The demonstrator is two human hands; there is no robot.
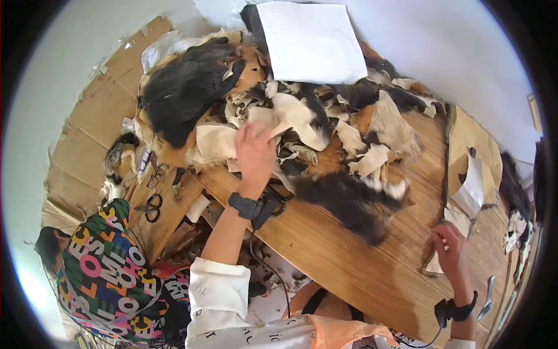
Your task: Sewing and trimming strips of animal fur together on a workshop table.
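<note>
My left hand (254, 154) lies on the heap of fur scraps (299, 119), fingers stretched out over a pale piece of hide (215, 142). Its fingertips are slightly blurred. Toward the right end of the wooden table, my right hand (449, 247) is closed, fingers curled in; what they hold, if anything, cannot be made out. Pale hide (433, 266) shows beneath that hand, partly covered by it. A dark brown and black fur piece (349, 203) lies between my hands, with white tufts at its right end.
A large black and tan pelt (186, 87) lies at the far left, and a white sheet (311, 43) at the back. Black-handled scissors (152, 207) rest on the left-hand wood. A person in a patterned top (110, 273) sits at left. A metal tool (488, 296) lies right.
</note>
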